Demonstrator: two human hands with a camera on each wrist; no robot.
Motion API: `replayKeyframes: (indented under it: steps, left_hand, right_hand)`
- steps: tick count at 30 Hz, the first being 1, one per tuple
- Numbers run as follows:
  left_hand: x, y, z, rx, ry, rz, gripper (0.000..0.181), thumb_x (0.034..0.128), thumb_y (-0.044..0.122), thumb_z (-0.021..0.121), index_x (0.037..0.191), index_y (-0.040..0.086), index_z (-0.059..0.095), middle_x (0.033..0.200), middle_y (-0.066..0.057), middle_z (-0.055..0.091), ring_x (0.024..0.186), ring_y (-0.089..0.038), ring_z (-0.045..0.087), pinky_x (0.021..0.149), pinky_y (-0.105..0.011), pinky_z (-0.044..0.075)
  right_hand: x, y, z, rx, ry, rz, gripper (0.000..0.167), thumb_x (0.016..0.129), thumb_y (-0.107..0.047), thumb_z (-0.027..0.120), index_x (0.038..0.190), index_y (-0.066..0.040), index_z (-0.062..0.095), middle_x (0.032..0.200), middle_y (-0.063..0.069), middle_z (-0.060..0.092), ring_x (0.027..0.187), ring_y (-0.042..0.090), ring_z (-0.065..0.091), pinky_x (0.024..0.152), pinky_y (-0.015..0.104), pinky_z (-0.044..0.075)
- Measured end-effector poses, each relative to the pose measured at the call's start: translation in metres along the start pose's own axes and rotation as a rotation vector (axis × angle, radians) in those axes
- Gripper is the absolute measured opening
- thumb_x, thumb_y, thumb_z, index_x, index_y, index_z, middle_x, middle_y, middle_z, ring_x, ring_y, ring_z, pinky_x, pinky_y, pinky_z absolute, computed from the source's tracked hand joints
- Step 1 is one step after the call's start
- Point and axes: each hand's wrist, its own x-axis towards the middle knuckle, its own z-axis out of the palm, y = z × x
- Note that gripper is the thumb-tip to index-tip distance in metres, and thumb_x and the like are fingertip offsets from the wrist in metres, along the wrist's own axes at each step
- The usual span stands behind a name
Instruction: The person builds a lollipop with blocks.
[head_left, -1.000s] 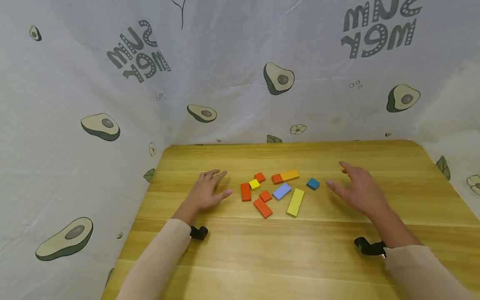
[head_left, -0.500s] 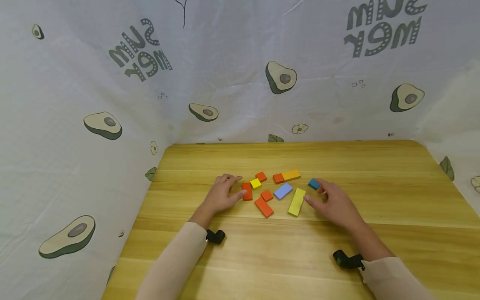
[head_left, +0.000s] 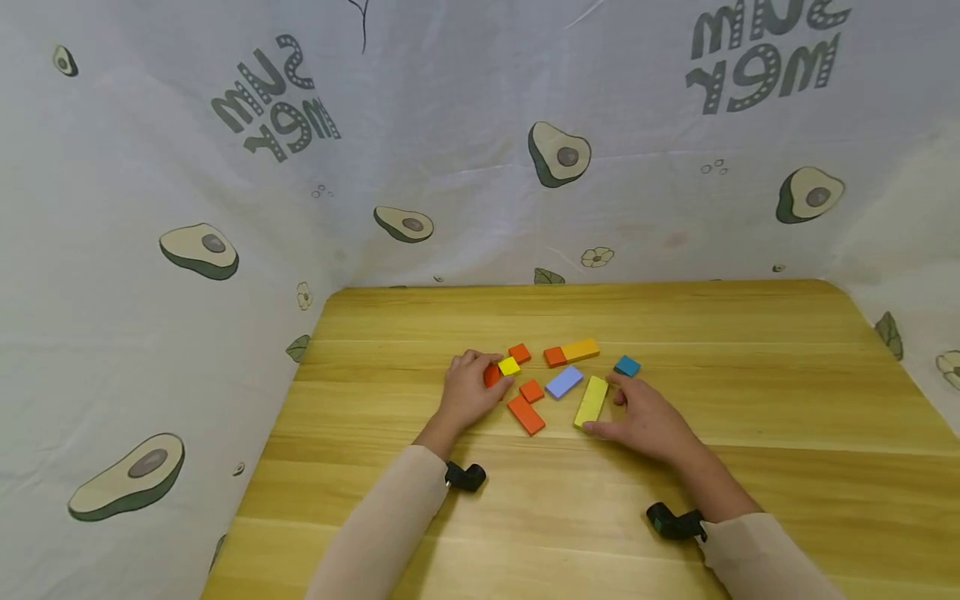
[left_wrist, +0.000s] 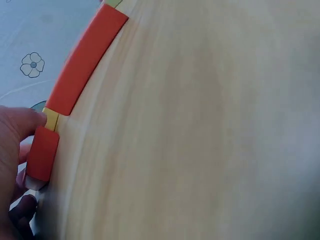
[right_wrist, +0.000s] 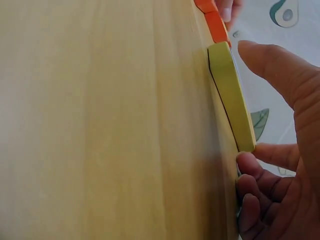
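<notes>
My left hand holds a red rectangular block between thumb and fingers, partly hiding it. A small yellow block touches this block's far corner. To the right, my right hand curls round a long yellow-green block, index finger at its far end and thumb by its near end. In the right wrist view, the index fingertip touches the yellow-green block, while the thumb tip appears slightly apart. The left wrist view shows fingers behind the red block. Both blocks lie on the table.
Between the hands lie an orange-red block, a small orange square and a lavender block. Farther back are a red square, another red square against an orange block, and a blue square.
Both hands have moved inward. My left hand has reached the red block, and my right hand has come left past the blue square to the yellow-green block. The blocks stay in place.
</notes>
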Motion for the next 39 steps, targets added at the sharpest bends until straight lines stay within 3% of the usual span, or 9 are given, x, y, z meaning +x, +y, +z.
replayKeyframes:
  steps: [9,15,23,29,39]
  left_hand:
    - [-0.003,0.0,0.009,0.007,0.095,-0.03,0.043,0.096,0.042,0.068,0.13,0.015,0.069,0.124,-0.009,0.062,0.112,-0.029,0.053,0.103,-0.05,0.038]
    - [-0.004,0.0,0.012,0.008,0.121,-0.034,0.043,0.096,0.043,0.067,0.129,0.016,0.07,0.122,-0.008,0.063,0.111,-0.027,0.054,0.099,-0.046,0.04]
    - [-0.003,-0.002,0.012,0.014,0.15,-0.035,0.042,0.0963,0.046,0.067,0.127,0.018,0.071,0.12,-0.005,0.064,0.111,-0.026,0.056,0.098,-0.044,0.042]
    - [-0.003,-0.004,0.013,0.007,0.166,-0.018,0.041,0.096,0.046,0.067,0.126,0.019,0.072,0.119,-0.004,0.064,0.111,-0.025,0.056,0.097,-0.043,0.042]
    - [-0.003,-0.005,0.016,0.011,0.173,-0.009,0.04,0.0956,0.045,0.068,0.125,0.018,0.072,0.118,-0.004,0.065,0.109,-0.024,0.056,0.097,-0.043,0.042]
  right_hand:
    - [0.0,-0.002,0.006,-0.062,0.021,-0.007,0.112,0.072,-0.067,0.083,0.149,0.005,0.041,0.105,0.011,0.058,0.094,0.025,0.053,0.08,0.041,0.047]
    - [-0.001,-0.002,0.008,-0.099,0.042,-0.036,0.111,0.072,-0.064,0.084,0.147,0.006,0.042,0.108,0.014,0.061,0.099,0.03,0.057,0.086,0.051,0.051]
    - [-0.003,-0.004,0.008,-0.094,0.056,-0.052,0.105,0.071,-0.06,0.086,0.143,0.006,0.045,0.102,0.008,0.06,0.092,0.024,0.055,0.081,0.044,0.05]
    - [-0.01,-0.009,0.01,-0.037,0.01,-0.103,0.104,0.069,-0.059,0.088,0.14,0.005,0.048,0.11,0.01,0.063,0.095,0.022,0.057,0.086,0.046,0.052]
    - [-0.027,-0.026,0.021,-0.057,-0.089,-0.253,0.1,0.07,-0.061,0.087,0.138,0.002,0.052,0.106,-0.002,0.058,0.095,0.013,0.051,0.087,0.038,0.05]
